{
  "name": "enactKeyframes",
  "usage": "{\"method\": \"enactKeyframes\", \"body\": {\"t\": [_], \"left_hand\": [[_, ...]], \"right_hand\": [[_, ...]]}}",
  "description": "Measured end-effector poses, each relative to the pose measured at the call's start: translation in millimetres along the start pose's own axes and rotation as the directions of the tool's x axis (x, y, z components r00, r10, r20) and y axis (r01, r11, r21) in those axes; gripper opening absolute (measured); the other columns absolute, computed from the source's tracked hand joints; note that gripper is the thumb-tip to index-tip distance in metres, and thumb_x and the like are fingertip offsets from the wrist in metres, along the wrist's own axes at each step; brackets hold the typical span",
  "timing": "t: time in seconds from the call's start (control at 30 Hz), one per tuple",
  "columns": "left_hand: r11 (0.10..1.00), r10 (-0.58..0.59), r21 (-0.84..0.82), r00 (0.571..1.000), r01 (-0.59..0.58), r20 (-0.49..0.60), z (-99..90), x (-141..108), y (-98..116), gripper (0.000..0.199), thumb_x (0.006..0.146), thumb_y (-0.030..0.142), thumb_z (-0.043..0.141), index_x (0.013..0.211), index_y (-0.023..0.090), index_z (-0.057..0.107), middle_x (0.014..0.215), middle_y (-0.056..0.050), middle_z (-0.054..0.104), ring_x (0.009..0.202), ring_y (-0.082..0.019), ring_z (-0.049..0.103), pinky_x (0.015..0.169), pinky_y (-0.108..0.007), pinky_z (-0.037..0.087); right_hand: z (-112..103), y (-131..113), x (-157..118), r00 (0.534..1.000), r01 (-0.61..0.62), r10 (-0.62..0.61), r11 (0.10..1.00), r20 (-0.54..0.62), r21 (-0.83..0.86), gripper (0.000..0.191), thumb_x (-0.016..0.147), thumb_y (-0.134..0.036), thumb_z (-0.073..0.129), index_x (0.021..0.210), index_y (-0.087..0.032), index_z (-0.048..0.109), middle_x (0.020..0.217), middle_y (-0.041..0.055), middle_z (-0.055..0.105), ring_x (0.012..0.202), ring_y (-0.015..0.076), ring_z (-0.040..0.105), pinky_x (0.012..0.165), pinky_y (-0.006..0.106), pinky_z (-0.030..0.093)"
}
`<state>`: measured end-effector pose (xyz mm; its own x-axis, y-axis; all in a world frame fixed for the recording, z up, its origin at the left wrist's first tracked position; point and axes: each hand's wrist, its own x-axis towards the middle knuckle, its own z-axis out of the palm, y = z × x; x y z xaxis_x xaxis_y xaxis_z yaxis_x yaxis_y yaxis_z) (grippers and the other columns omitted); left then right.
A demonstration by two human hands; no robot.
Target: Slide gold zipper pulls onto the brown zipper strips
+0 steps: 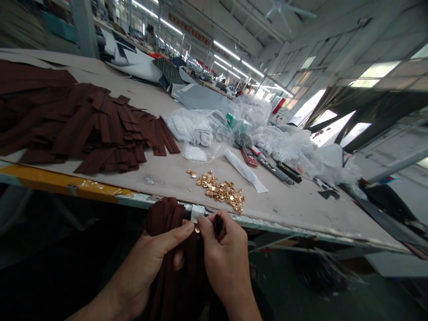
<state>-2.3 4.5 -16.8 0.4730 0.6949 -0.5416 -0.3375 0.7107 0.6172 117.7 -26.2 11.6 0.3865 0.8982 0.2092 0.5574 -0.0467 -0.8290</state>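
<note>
- The left hand (152, 252), low in the middle of the frame, is closed around a bunch of long brown strips (166, 216). The strips stick up over its thumb and hang down to the bottom edge of the frame.
- The right hand (229, 247), just beside it, has its fingers curled in tight. Some dark brown cloth (219, 225) pokes out of the curl.
- One small gold piece (197, 230) sits between the two hands, by the fingertips. I cannot tell which hand grips it.
- Right behind the fingers, at the front edge of the surface (294, 211), is a small whitish block (198, 212).
- A heap of shiny gold bits (222, 191) lies on the surface in the middle of the frame, near the right hand.
- A big messy pile of brown bands (100, 129) fills the left side of the frame.
- Orange tape (67, 182) runs along the front edge at the left.
- Past the gold heap, a white strip (245, 171) lies slantwise, with a little red box (249, 157) near it.
- Clear plastic bags (200, 127) lie farther back, in the middle of the frame.
- Long bright lights (227, 50) hang at the top.
</note>
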Motion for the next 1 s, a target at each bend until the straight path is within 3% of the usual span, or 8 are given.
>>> {"method": "enactKeyframes", "body": {"t": [0.13, 0.23, 0.4, 0.53, 0.63, 0.83, 0.9, 1.0], "left_hand": [[0.999, 0.049, -0.007, 0.998, -0.050, -0.042, 4.5, 2, 0, 0.041, 0.065, 0.043, 0.079, 0.045, 0.015, 0.056, 0.038, 0.003, 0.049, 0.038, -0.008, 0.043, 0.040, -0.019, 0.036], [0.998, 0.033, -0.043, 0.998, -0.036, -0.060, 7.4, 1, 2, 0.031, 0.063, 0.037, 0.081, 0.052, 0.016, 0.061, 0.039, 0.004, 0.050, 0.037, -0.008, 0.045, 0.040, -0.019, 0.037], [0.997, 0.073, -0.011, 0.995, -0.074, -0.075, 8.8, 1, 5, 0.025, 0.061, 0.031, 0.083, 0.077, 0.017, 0.070, 0.052, 0.003, 0.060, 0.042, -0.009, 0.052, 0.041, -0.018, 0.039], [0.984, 0.169, 0.062, 0.985, -0.167, -0.040, 7.5, 0, 0, 0.026, 0.060, 0.031, 0.081, 0.077, 0.016, 0.069, 0.054, 0.003, 0.060, 0.043, -0.009, 0.051, 0.040, -0.018, 0.037], [0.968, 0.221, 0.124, 0.975, -0.220, 0.005, 5.4, -1, -8, 0.027, 0.055, 0.031, 0.082, 0.071, 0.016, 0.066, 0.052, 0.004, 0.059, 0.039, -0.008, 0.046, 0.038, -0.018, 0.033], [0.969, 0.207, 0.156, 0.976, -0.193, -0.075, -4.8, 1, -12, 0.024, 0.060, 0.036, 0.077, 0.064, 0.016, 0.065, 0.047, 0.001, 0.060, 0.035, -0.008, 0.044, 0.039, -0.021, 0.031], [0.967, 0.214, 0.156, 0.974, -0.200, -0.072, -6.9, -1, -10, 0.022, 0.062, 0.034, 0.077, 0.065, 0.016, 0.066, 0.052, 0.001, 0.062, 0.036, -0.007, 0.043, 0.041, -0.020, 0.032], [0.974, 0.182, 0.153, 0.978, -0.166, -0.100, -6.6, -7, -4, 0.021, 0.063, 0.035, 0.076, 0.067, 0.016, 0.067, 0.055, 0.002, 0.062, 0.039, -0.006, 0.043, 0.042, -0.019, 0.031]], "right_hand": [[5, -10, 15, 0.978, 0.147, -0.192, 0.914, -0.083, -0.379, 0.019, 0.085, -0.020, 0.055, 0.068, -0.020, 0.047, 0.064, -0.0010, 0.054, 0.058, 0.0149, 0.049, 0.056, 0.026, 0.030], [6, -17, 30, 0.975, 0.126, -0.193, 0.885, -0.108, -0.449, 0.016, 0.083, -0.018, 0.057, 0.071, -0.021, 0.047, 0.066, -0.0007, 0.055, 0.060, 0.0166, 0.049, 0.057, 0.028, 0.029], [5, -19, 35, 0.993, 0.114, -0.116, 0.992, -0.030, -0.058, 0.017, 0.088, -0.028, 0.055, 0.073, -0.021, 0.051, 0.060, -0.0049, 0.050, 0.056, 0.0130, 0.046, 0.054, 0.024, 0.032], [2, -16, 25, 0.991, -0.009, -0.032, 0.952, 0.129, 0.305, 0.023, 0.089, -0.039, 0.054, 0.075, -0.021, 0.050, 0.062, -0.0048, 0.052, 0.056, 0.0125, 0.049, 0.054, 0.024, 0.038], [-4, -15, 19, 0.977, -0.089, 0.011, 0.929, 0.215, 0.359, 0.028, 0.089, -0.044, 0.052, 0.073, -0.022, 0.046, 0.054, -0.0067, 0.048, 0.048, 0.0113, 0.046, 0.048, 0.023, 0.037], [-14, -20, 38, 1.000, 0.026, -0.027, 0.997, -0.013, -0.074, 0.019, 0.079, -0.036, 0.066, 0.085, -0.019, 0.066, 0.061, -0.0037, 0.056, 0.058, 0.0136, 0.051, 0.057, 0.025, 0.038], [-8, -26, 51, 0.996, 0.094, -0.086, 0.941, 0.038, -0.325, 0.016, 0.085, -0.034, 0.061, 0.085, -0.021, 0.070, 0.062, -0.0021, 0.062, 0.060, 0.0153, 0.056, 0.059, 0.027, 0.038], [5, -35, 68, 0.985, 0.169, -0.114, 0.759, 0.127, -0.629, 0.019, 0.086, -0.033, 0.059, 0.079, -0.021, 0.071, 0.069, 0.0041, 0.071, 0.067, 0.0213, 0.064, 0.060, 0.030, 0.037]]}}
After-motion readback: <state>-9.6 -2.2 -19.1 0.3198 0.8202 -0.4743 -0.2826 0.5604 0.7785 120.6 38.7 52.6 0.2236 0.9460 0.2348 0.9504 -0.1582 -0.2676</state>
